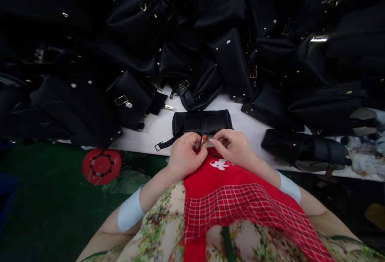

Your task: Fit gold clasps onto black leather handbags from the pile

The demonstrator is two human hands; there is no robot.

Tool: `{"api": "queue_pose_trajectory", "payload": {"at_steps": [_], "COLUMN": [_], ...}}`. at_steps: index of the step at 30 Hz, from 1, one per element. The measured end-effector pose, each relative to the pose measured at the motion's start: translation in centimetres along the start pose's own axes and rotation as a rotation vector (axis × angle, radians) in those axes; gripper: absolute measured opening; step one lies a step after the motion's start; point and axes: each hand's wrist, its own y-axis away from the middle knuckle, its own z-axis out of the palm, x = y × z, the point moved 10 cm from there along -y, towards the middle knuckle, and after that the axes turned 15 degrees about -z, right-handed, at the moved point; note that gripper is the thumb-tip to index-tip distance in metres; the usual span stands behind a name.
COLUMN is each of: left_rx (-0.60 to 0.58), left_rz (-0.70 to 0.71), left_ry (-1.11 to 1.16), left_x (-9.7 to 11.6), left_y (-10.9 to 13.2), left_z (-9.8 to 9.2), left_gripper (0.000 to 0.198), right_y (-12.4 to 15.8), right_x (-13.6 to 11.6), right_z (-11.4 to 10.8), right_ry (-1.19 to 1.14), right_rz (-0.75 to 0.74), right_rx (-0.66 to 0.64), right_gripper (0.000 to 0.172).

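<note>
A black leather handbag (201, 122) lies on the white table (156, 129) at its near edge, right in front of me. A thin strap with a metal buckle (158, 146) trails off its left end. My left hand (184, 154) and my right hand (234, 146) meet at the bag's front edge. Both hands have their fingers curled in a pinch around a small metal fitting (206, 141) on the bag. A red apron (237, 189) covers my front below the hands.
A large heap of black handbags (210, 53) with gold clasps fills the table behind and to both sides. Another black bag (303, 149) lies at the right near edge. A red round stool seat (101, 165) stands on the dark green floor at the left.
</note>
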Motion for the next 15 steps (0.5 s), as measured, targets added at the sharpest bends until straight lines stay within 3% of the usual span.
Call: {"api": "queue_pose_trajectory", "payload": {"at_steps": [2,4,15], "left_rx": [-0.004,-0.013,-0.050], "left_rz": [0.008,0.012,0.004], "left_ry": [-0.019,-0.016,0.073], "left_x": [0.2,0.4,0.0], "left_y": [0.1,0.1,-0.2], "left_z": [0.0,-0.1,-0.9], "left_gripper": [0.024,0.025,0.025], "right_y": [-0.3,-0.7,-2.0], "right_x": [-2.6,-3.9,-6.7], "right_z": [-0.8,-0.2,2.0], "right_ry": [0.181,0.271,0.576], "right_rz": [-0.187,-0.298,-0.625], "right_rx": [0.014,-0.045,-0.319], "right_gripper": [0.021,0.027,0.028]}}
